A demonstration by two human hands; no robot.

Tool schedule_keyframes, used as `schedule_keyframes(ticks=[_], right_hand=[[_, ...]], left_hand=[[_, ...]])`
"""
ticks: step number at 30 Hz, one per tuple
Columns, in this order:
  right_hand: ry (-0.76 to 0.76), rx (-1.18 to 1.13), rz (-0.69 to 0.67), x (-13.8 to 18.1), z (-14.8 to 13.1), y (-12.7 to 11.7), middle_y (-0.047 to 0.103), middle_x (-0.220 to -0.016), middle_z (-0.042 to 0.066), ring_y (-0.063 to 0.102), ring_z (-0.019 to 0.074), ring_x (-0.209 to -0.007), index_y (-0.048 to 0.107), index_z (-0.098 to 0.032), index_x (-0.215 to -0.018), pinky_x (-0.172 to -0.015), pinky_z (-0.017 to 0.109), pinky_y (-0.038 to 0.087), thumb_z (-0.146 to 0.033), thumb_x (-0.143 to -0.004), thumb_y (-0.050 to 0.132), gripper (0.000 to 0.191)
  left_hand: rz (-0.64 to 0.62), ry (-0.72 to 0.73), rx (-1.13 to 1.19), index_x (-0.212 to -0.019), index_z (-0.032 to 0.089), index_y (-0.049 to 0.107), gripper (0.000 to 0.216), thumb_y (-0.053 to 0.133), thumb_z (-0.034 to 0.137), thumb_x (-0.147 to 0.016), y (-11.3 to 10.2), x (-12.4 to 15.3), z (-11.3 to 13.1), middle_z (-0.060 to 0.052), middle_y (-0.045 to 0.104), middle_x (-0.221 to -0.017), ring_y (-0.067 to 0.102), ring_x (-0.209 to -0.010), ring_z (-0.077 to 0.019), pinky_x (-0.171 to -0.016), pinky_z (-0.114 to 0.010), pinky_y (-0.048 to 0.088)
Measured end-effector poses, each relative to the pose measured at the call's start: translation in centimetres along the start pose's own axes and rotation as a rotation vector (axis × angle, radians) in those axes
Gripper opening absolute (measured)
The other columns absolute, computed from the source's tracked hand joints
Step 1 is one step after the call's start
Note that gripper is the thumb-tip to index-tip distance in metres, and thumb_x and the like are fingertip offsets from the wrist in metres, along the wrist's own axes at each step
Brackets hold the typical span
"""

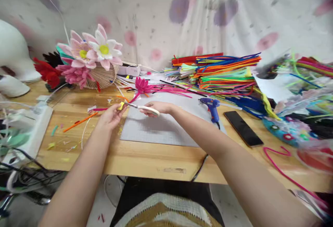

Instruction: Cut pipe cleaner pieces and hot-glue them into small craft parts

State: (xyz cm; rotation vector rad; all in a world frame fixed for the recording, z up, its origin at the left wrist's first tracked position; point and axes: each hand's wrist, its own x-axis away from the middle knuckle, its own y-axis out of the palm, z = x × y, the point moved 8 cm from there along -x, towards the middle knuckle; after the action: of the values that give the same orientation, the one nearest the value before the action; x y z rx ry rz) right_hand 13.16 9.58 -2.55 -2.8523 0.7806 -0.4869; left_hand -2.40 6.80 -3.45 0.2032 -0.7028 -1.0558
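Note:
My left hand [110, 116] is closed in a pinch on a small yellow piece of pipe cleaner [121, 106], above the wooden table [145, 157]. My right hand [158, 108] is wrapped around white-handled scissors [145, 108], whose blades point left and meet the yellow piece. Both hands hover over the left edge of a grey cutting mat [166, 129]. A magenta pipe-cleaner flower [142, 86] lies just behind the hands.
A blue glue gun [212, 107] and a black phone [243, 128] lie right of the mat. Stacks of coloured pipe cleaners [221, 69] fill the back right. A basket of pink flowers [88, 60] stands back left, a white power strip [31, 129] far left.

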Motion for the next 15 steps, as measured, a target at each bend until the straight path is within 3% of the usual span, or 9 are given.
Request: schedule_keyframes(ticks=[5,11,15], right_hand=[[-0.046,-0.093,0.055,0.3,-0.3,0.2,0.045,-0.049,-0.006,0.039,0.0037,-0.039,0.047,-0.015,-0.067,-0.038,0.018,0.03,-0.058,-0.067,0.059,0.046],[-0.141,-0.325,0.508,-0.3,-1.2,-1.5,0.049,-0.054,-0.006,0.045,0.005,-0.046,0.044,-0.016,-0.07,-0.043,0.018,0.036,-0.04,-0.057,0.073,0.04],[-0.131,-0.433,0.641,-0.6,-1.1,-1.7,0.045,-0.053,-0.009,0.045,0.0047,-0.046,0.043,-0.017,-0.071,-0.043,0.019,0.037,-0.032,-0.051,0.077,0.042]], left_hand=[[-0.005,0.012,-0.011,-0.064,0.011,0.054,0.019,0.046,-0.001,-0.077,0.0,0.3,0.0,-0.002,0.062,-0.066,0.063,-0.066,-0.0098,-0.064,-0.019,0.054],[0.095,-0.001,0.153,-0.065,0.015,0.05,0.018,0.053,0.0,-0.074,0.9,1.0,-2.1,0.002,0.06,-0.062,0.057,-0.056,-0.0057,-0.057,-0.015,0.048],[0.085,-0.066,0.194,-0.064,0.016,0.049,0.019,0.055,0.001,-0.075,2.9,1.6,-4.0,0.004,0.058,-0.06,0.052,-0.049,-0.0038,-0.049,-0.013,0.042]])
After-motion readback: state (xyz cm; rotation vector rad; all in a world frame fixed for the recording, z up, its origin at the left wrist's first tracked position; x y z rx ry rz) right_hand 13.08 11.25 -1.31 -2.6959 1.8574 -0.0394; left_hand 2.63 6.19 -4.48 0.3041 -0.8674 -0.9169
